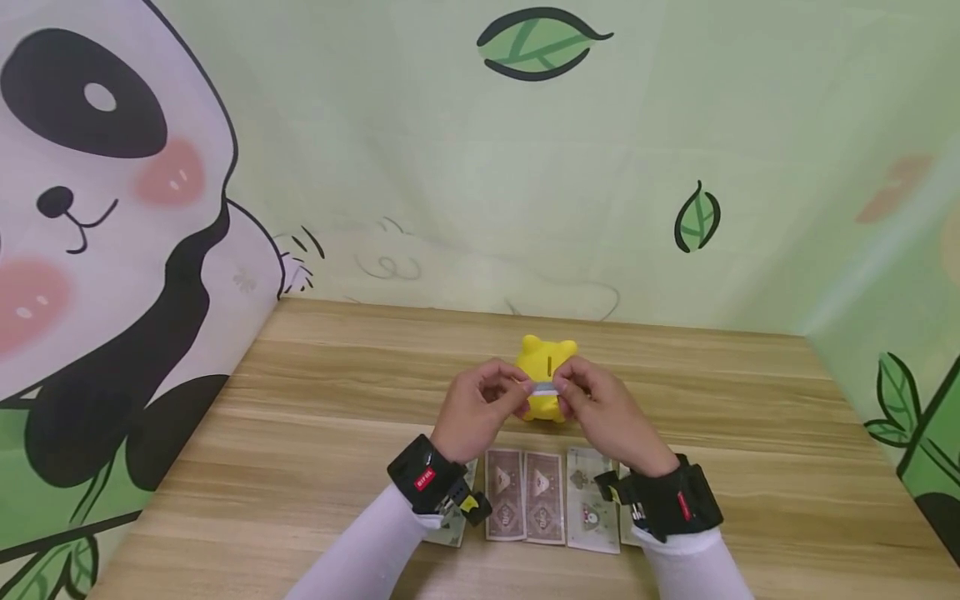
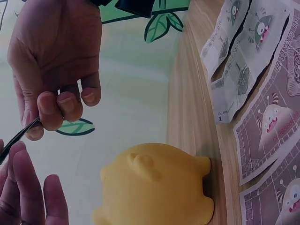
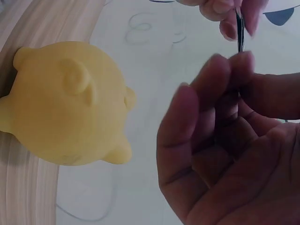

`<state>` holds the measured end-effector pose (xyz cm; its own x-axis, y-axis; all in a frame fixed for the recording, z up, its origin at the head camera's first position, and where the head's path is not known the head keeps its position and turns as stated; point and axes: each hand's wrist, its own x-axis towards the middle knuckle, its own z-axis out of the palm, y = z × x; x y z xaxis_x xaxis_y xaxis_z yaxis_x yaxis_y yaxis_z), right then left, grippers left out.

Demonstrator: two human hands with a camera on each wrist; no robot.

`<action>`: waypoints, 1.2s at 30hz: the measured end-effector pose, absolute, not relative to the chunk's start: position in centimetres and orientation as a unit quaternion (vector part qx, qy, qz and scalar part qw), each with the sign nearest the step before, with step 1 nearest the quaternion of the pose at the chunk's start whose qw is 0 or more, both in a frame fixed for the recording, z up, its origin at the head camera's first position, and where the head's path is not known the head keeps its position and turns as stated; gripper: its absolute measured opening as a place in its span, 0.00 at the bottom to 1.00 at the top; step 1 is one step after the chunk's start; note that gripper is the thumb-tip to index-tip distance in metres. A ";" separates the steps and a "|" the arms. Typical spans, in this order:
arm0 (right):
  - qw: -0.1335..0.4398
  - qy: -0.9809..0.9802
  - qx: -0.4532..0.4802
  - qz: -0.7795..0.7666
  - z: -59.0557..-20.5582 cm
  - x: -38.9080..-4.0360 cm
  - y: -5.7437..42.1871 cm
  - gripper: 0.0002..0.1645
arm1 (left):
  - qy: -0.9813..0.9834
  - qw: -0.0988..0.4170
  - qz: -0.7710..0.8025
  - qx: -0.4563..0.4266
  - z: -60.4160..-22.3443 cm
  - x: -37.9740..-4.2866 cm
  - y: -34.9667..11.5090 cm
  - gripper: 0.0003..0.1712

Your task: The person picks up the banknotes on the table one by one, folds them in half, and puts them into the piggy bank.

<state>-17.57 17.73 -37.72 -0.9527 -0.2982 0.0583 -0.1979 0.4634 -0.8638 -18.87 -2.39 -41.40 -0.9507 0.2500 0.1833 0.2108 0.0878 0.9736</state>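
Both hands meet over the yellow piggy bank, at a narrow folded banknote. My left hand pinches one end of the note between thumb and fingers. The other end is pinched by the fingertips of my right hand. In the right wrist view the folded note shows edge-on as a thin dark strip stretched between the two hands. The piggy bank stands on its feet just beyond the note, its coin slot facing up in the head view.
On the wooden table, mauve play banknotes lie in a row nearer the body. Pale green notes flank them, partly covered by the wrists. A printed panda backdrop rises behind the table and at its sides.
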 end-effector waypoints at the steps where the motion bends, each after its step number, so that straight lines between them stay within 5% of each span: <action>1: 0.049 0.855 -0.140 -0.497 -37.7 -17.6 17.7 0.10 | 0.738 0.015 0.656 0.156 -41.4 -18.9 -2.4 0.05; 27: 0.041 0.838 -0.121 -0.531 -37.9 -17.8 17.8 0.08 | 0.739 -0.033 0.659 0.138 -41.2 -18.8 -2.7 0.04; 36: 0.032 0.849 -0.118 -0.515 -37.6 -17.6 17.8 0.09 | 0.739 0.006 0.658 0.146 -41.2 -18.8 -2.5 0.07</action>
